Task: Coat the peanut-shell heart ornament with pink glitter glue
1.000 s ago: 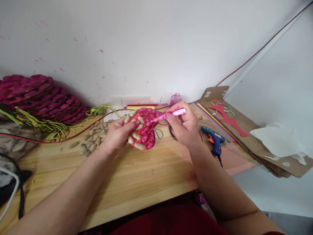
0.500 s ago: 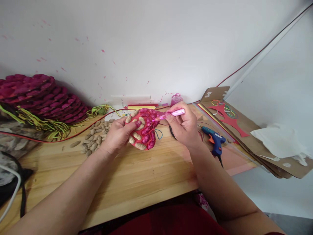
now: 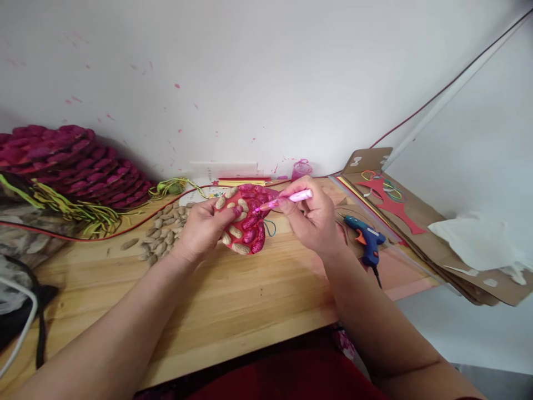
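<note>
My left hand [image 3: 206, 226] grips the left edge of a red, rounded piece covered with peanuts [image 3: 245, 222], its thumb on top. Peanuts on the right part of the piece are glossy magenta; those on the left are bare tan shells. A paintbrush [image 3: 297, 196] with a pale pink handle is pinched in my right hand [image 3: 312, 214]. Its magenta-wet tip meets the painted peanuts near the middle of the piece. The piece is held up above the wooden table [image 3: 233, 311]. A blue-green loop of cord [image 3: 270, 228] shows at its right edge.
Loose peanuts [image 3: 164, 230] lie left of my hand. Behind them stands a stack of magenta peanut-covered pieces [image 3: 79, 164] with yellow-green yarn [image 3: 97, 211]. A magenta-stained cup [image 3: 302, 168] stands by the wall. A blue glue gun [image 3: 366, 239] and cardboard [image 3: 449, 244] lie right.
The brush tip has shifted slightly left and down across the peanuts, and my right hand with it. My left hand keeps its hold on the piece.
</note>
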The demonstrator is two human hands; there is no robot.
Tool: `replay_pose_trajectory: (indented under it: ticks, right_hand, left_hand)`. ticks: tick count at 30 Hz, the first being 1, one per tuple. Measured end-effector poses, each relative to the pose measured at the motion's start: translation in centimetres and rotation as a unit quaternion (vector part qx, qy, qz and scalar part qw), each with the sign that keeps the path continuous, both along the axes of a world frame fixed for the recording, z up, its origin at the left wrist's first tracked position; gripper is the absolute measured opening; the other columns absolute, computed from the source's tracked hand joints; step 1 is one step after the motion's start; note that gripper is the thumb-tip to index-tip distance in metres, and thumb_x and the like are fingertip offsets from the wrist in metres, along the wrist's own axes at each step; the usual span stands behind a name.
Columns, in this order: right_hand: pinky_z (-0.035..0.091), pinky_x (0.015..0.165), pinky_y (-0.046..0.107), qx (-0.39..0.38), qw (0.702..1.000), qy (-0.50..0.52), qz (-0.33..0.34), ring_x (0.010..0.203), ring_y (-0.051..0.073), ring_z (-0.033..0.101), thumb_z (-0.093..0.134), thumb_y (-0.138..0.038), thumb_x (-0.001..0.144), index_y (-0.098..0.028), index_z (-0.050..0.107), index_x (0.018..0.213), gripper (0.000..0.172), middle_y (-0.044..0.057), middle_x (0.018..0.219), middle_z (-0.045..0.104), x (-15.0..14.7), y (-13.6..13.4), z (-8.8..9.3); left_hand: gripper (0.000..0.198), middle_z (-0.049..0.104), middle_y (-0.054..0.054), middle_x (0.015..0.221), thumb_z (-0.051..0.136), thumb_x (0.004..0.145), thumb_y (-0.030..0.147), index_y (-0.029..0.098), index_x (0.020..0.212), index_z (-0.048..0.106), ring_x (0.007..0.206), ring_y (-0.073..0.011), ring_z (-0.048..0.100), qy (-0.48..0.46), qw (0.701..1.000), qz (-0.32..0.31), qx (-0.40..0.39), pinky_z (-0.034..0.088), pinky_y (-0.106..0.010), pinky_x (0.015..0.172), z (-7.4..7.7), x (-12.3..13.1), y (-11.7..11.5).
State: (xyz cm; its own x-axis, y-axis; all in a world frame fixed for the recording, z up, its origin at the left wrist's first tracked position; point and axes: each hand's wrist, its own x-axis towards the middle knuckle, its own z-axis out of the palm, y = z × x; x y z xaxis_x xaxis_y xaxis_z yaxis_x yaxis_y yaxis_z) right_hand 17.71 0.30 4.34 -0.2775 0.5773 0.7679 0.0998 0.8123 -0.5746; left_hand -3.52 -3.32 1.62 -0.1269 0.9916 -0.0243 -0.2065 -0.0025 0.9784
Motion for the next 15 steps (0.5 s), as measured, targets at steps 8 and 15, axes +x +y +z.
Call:
replay_pose_trajectory:
  ticks: [8, 15]
  right_hand:
    - [0.048, 0.066, 0.031, 0.022, 0.999, -0.028, -0.018, 0.073, 0.014, 0.061, 0.065, -0.025, 0.097, -0.024, 0.059, 0.094, 0.006, 0.0, 0.085, 0.065, -0.1, -0.7, 0.4]
    - [0.046, 0.072, 0.034, 0.047, 0.995, -0.085, -0.033, 0.073, 0.014, 0.06, 0.063, -0.023, 0.096, -0.022, 0.059, 0.09, 0.008, 0.0, 0.082, 0.068, -0.6, -1.3, 1.0]
  left_hand:
    - [0.036, 0.072, -0.005, 0.06, 0.088, 0.068, 0.044, 0.014, 0.084, 0.074, 0.044, -0.0195, 0.064, 0.07, 0.997, -0.001, 0.031, 0.05, -0.026, 0.04, -0.2, -0.1, -0.2]
    - [0.035, 0.071, -0.004, 0.057, 0.086, 0.069, 0.044, 0.014, 0.083, 0.074, 0.041, -0.0192, 0.063, 0.096, 0.995, 0.01, 0.039, 0.047, -0.024, 0.037, 0.2, -0.1, -0.4]
